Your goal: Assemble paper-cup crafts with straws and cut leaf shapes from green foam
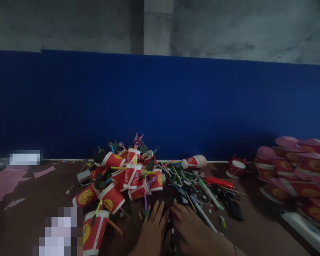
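Note:
Low in the middle of the view, my left hand lies palm down, fingers stretched out, beside a purple straw. My right hand is close to its right, also flat with fingers extended, over dark scraps on the brown table. Neither hand visibly holds anything; what is under the palms is hidden. Left of my left hand is a heap of red paper cups with straws and cut-out shapes stuck in them. A rabbit-face cut-out tops the heap. Straws and thin sticks lie ahead of my right hand.
A red-handled tool and a black object lie to the right. Beyond them are red cups with pink paper discs and a white power strip. Pink paper lies at left. A blue panel stands behind.

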`<state>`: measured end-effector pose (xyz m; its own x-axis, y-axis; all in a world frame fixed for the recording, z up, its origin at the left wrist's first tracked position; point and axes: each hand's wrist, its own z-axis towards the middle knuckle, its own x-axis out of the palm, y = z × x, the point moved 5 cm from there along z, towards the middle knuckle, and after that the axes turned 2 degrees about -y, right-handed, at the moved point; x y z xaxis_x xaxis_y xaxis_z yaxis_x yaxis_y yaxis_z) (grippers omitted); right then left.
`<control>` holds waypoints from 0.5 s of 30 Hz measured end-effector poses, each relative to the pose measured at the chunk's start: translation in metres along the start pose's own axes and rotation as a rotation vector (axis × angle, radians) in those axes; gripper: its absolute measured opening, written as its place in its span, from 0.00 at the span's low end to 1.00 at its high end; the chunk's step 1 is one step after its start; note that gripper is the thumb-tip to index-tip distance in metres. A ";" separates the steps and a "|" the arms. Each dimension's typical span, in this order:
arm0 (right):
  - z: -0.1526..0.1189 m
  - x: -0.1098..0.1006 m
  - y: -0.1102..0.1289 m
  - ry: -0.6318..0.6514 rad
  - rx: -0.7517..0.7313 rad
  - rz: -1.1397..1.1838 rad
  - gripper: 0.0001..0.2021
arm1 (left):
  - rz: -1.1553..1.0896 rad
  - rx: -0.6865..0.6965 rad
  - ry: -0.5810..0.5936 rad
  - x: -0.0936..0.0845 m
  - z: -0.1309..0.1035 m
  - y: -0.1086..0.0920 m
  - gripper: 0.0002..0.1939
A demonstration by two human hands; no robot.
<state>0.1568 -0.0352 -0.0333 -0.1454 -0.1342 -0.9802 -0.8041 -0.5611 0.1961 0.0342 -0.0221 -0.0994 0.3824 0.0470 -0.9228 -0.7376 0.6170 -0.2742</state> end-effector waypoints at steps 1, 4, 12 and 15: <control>-0.001 -0.002 0.001 -0.003 -0.022 0.028 0.21 | 0.014 0.021 -0.003 -0.001 0.000 -0.002 0.29; 0.004 -0.012 -0.011 -0.084 0.081 0.041 0.19 | 0.008 0.032 0.007 -0.008 -0.001 -0.006 0.26; 0.020 -0.010 -0.056 -0.164 0.236 -0.125 0.23 | -0.098 -0.066 0.051 -0.018 0.000 -0.008 0.23; 0.018 -0.011 -0.066 -0.245 0.306 -0.197 0.26 | -0.138 -0.004 0.070 -0.020 0.001 -0.008 0.31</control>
<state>0.2010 0.0180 -0.0364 -0.0754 0.1697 -0.9826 -0.9586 -0.2836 0.0246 0.0333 -0.0272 -0.0784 0.4406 -0.0926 -0.8929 -0.6830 0.6109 -0.4004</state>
